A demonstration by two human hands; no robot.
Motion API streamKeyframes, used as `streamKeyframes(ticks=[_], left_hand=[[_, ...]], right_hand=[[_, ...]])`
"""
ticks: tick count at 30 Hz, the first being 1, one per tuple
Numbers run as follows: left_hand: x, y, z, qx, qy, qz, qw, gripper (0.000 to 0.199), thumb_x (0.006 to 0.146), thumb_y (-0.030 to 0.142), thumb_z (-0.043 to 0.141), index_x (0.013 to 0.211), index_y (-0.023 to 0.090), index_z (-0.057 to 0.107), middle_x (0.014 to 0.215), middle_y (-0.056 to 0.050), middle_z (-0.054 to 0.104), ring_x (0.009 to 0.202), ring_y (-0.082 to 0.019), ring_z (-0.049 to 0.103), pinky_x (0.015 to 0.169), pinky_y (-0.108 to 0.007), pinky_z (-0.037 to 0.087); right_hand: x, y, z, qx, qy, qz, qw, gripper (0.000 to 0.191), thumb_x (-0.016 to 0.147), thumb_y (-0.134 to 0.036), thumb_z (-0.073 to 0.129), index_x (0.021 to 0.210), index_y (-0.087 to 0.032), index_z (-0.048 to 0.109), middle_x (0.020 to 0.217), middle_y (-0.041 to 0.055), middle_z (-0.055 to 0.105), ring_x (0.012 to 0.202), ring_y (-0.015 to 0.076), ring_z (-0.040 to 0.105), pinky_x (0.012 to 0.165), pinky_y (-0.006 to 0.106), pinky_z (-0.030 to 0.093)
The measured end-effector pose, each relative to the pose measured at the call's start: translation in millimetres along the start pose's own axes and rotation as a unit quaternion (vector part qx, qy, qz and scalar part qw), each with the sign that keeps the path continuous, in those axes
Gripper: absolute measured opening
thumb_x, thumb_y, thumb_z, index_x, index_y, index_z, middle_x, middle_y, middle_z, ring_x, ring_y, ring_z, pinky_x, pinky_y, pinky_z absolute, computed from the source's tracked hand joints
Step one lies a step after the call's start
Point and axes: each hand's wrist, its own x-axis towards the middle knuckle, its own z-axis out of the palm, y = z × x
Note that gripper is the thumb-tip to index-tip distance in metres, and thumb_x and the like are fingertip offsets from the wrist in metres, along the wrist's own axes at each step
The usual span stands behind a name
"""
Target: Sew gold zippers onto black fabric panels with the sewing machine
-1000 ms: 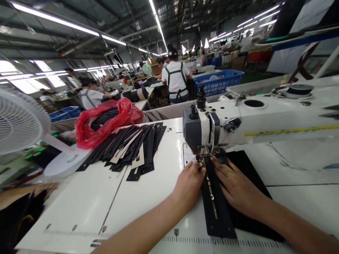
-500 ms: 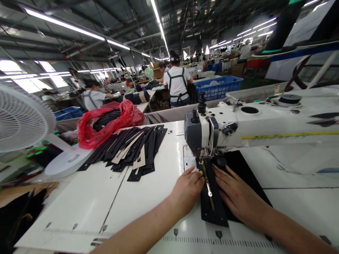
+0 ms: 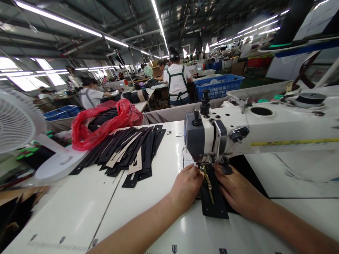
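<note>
A black strip [image 3: 215,208] with a gold-toothed zipper [image 3: 209,183] along its middle lies under the head of the sewing machine [image 3: 194,135]. My left hand [image 3: 188,183] is at the strip's left edge, fingers curled and pinched at the zipper's upper end by the presser foot; the zipper slider is hidden from sight. Flat on the strip's right side rests my right hand [image 3: 238,188], its fingers stretched toward the needle area and partly covered by the machine. Beneath that hand spreads a larger black panel [image 3: 245,169].
Left of the machine, many slotted black strips [image 3: 143,148] lie fanned on the white table [image 3: 127,218]. Behind them sits a red plastic bag [image 3: 106,121], beside a white fan [image 3: 19,120]. Farther back are a blue crate [image 3: 217,88] and a person in a white shirt [image 3: 177,79].
The zipper slider, visible halfway down the strip before, no longer shows. My left fingers have curled tighter and the right hand has slid forward under the machine head. The view has shifted slightly.
</note>
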Motion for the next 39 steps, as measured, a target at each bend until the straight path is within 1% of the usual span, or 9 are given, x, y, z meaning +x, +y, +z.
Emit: streamKeyframes(ticks=[5, 9, 11, 14, 18, 20, 26, 33, 39], left_hand=[[-1, -2, 1.4, -0.017, 0.004, -0.003, 1.000, 0.018, 0.088, 0.008, 0.044, 0.095, 0.012, 0.060, 0.093, -0.009, 0.062, 0.096, -0.020, 0.058, 0.092, -0.035, 0.048], [-9, 0, 1.7, -0.024, 0.001, 0.004, 1.000, 0.025, 0.083, 0.005, 0.046, 0.104, 0.009, 0.058, 0.108, -0.012, 0.062, 0.110, -0.022, 0.054, 0.105, -0.039, 0.037], [-14, 4, 0.8, -0.027, -0.008, -0.018, 0.999, 0.028, 0.081, 0.007, 0.047, 0.107, 0.011, 0.058, 0.113, -0.012, 0.060, 0.112, -0.022, 0.053, 0.105, -0.042, 0.036], [-17, 12, -1.6, -0.029, -0.010, -0.062, 0.998, 0.033, 0.077, 0.011, 0.051, 0.110, 0.014, 0.058, 0.116, -0.012, 0.058, 0.109, -0.024, 0.054, 0.103, -0.045, 0.036], [-17, 21, -3.0, -0.016, 0.004, -0.099, 0.995, 0.028, 0.076, 0.008, 0.050, 0.101, 0.015, 0.060, 0.101, -0.010, 0.059, 0.092, -0.023, 0.055, 0.091, -0.043, 0.043], [-17, 24, -2.2, -0.004, 0.003, -0.096, 0.995, 0.025, 0.077, 0.006, 0.049, 0.098, 0.015, 0.060, 0.095, -0.008, 0.057, 0.089, -0.022, 0.053, 0.086, -0.041, 0.044], [-18, 24, -0.1, 0.016, -0.004, -0.060, 0.998, 0.030, 0.082, 0.012, 0.052, 0.111, 0.018, 0.057, 0.100, -0.009, 0.053, 0.092, -0.025, 0.048, 0.080, -0.040, 0.044], [-16, 24, -4.8, 0.005, -0.006, -0.055, 0.998, 0.025, 0.086, 0.013, 0.048, 0.109, 0.017, 0.059, 0.098, -0.009, 0.052, 0.092, -0.024, 0.047, 0.080, -0.040, 0.044], [-17, 24, -7.6, 0.010, -0.036, -0.048, 0.998, 0.027, 0.086, 0.011, 0.045, 0.110, 0.014, 0.059, 0.100, -0.011, 0.051, 0.093, -0.025, 0.046, 0.080, -0.040, 0.044]], right_hand=[[4, 2, -3, 0.015, 0.008, 0.017, 1.000, 0.056, 0.084, -0.008, 0.039, 0.138, -0.017, 0.032, 0.123, 0.0140, 0.054, 0.116, 0.0245, 0.048, 0.095, 0.048, 0.041], [5, -3, -8, 0.048, 0.035, 0.039, 0.997, 0.035, 0.084, -0.018, 0.048, 0.119, -0.018, 0.053, 0.112, 0.0130, 0.058, 0.104, 0.0248, 0.053, 0.088, 0.044, 0.045], [8, -5, -9, 0.067, 0.023, 0.066, 0.995, 0.024, 0.080, -0.025, 0.057, 0.103, -0.017, 0.062, 0.105, 0.0128, 0.059, 0.098, 0.0263, 0.054, 0.083, 0.043, 0.046], [16, -8, -10, 0.096, -0.011, 0.088, 0.991, 0.012, 0.077, -0.019, 0.058, 0.088, -0.017, 0.063, 0.097, 0.0107, 0.061, 0.092, 0.0236, 0.057, 0.078, 0.036, 0.047], [27, -5, -12, 0.101, -0.027, 0.081, 0.991, 0.015, 0.078, -0.010, 0.047, 0.075, -0.018, 0.059, 0.080, 0.0045, 0.064, 0.073, 0.0166, 0.060, 0.066, 0.026, 0.046], [29, -2, -10, 0.090, -0.018, 0.091, 0.992, 0.018, 0.080, -0.011, 0.043, 0.073, -0.018, 0.058, 0.074, 0.0045, 0.064, 0.067, 0.0170, 0.059, 0.062, 0.027, 0.045], [25, 7, 5, 0.049, 0.016, 0.156, 0.986, 0.017, 0.077, -0.019, 0.046, 0.076, -0.017, 0.063, 0.080, 0.0085, 0.066, 0.076, 0.0222, 0.061, 0.069, 0.032, 0.046], [29, 12, 4, 0.042, -0.024, 0.204, 0.978, 0.016, 0.075, -0.025, 0.051, 0.067, -0.020, 0.064, 0.066, 0.0027, 0.065, 0.066, 0.0188, 0.061, 0.059, 0.026, 0.046], [31, 5, 7, 0.003, -0.052, 0.282, 0.958, 0.018, 0.077, -0.029, 0.052, 0.069, -0.019, 0.065, 0.071, 0.0055, 0.067, 0.070, 0.0205, 0.063, 0.060, 0.026, 0.043]])
